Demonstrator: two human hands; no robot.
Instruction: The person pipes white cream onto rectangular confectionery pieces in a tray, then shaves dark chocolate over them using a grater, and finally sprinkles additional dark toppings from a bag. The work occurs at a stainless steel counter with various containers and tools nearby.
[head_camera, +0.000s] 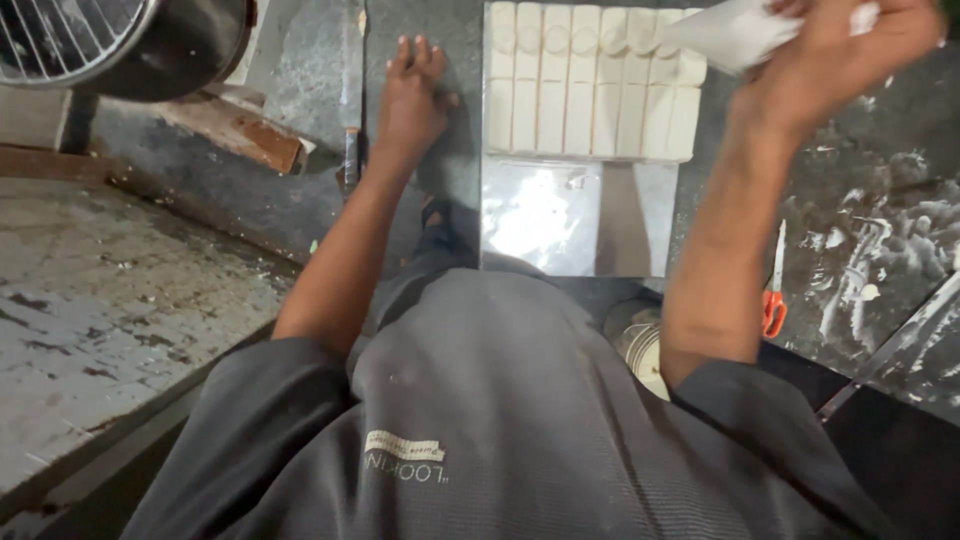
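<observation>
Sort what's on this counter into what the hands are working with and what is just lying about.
In use:
- white piping bag, gripped by the right hand
- rows of white bars on the shiny sheet
- left hand, flat on the dark counter beside them

Lying about:
- orange-handled scissors
- metal bowl with wire guard
- white smears

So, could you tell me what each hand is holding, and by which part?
The right hand grips a white piping bag by its upper, bunched end. The left hand holds nothing, lying flat on the dark counter.
</observation>
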